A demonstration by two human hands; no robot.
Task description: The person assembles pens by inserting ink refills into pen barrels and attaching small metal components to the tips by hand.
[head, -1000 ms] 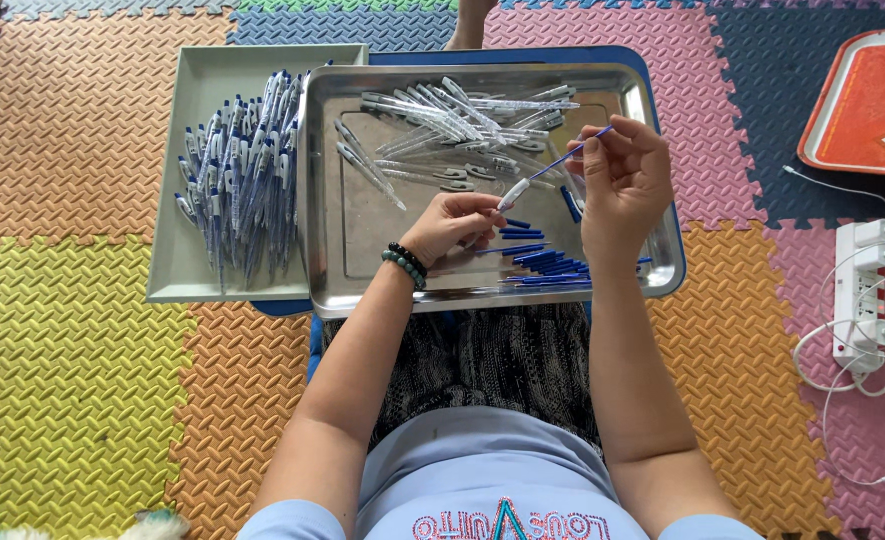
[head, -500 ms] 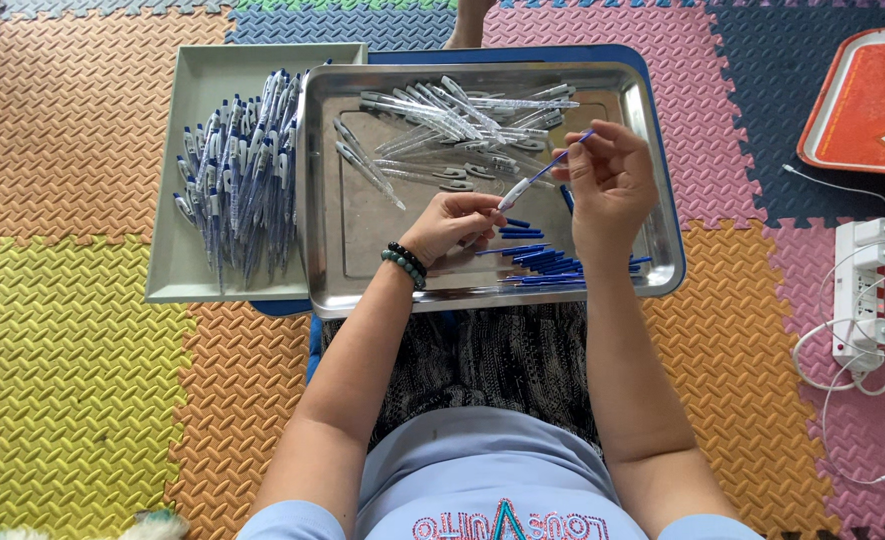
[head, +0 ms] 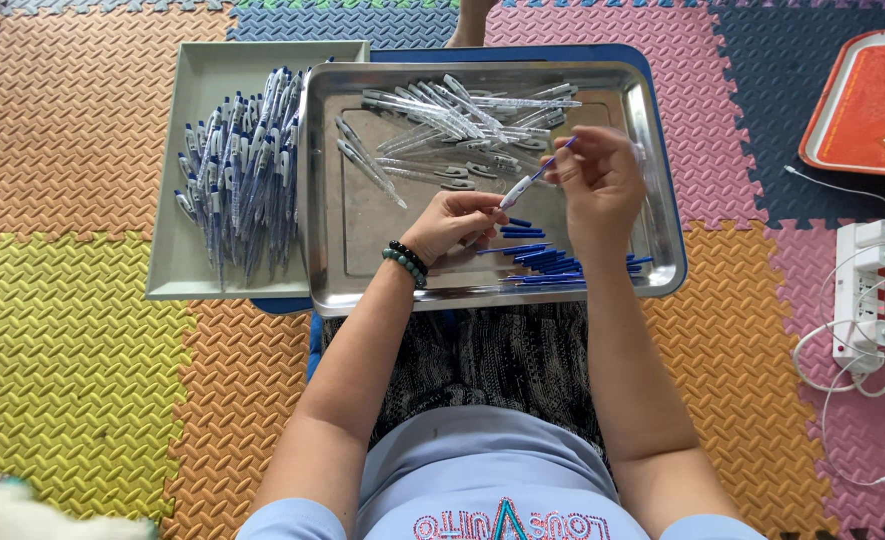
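My left hand (head: pixel 454 222) grips a clear pen barrel (head: pixel 515 190) over a steel tray (head: pixel 327 250) on my lap. My right hand (head: pixel 600 180) pinches a thin blue refill (head: pixel 554 160) whose lower end meets the barrel's top. Loose blue refills (head: pixel 542 262) lie on the tray under my hands. Empty clear barrels (head: pixel 462 120) are heaped along the tray's far side. A beaded bracelet sits on my left wrist.
A grey tray (head: pixel 177 250) to the left holds several assembled blue and white pens (head: pixel 242 165). An orange tray (head: pixel 867 110) lies at the far right. A white power strip (head: pixel 862 290) with cables sits on the coloured foam mats (head: pixel 62 350).
My right hand has shifted slightly and brought the blue refill closer to the barrel in my left hand. The trays have not moved.
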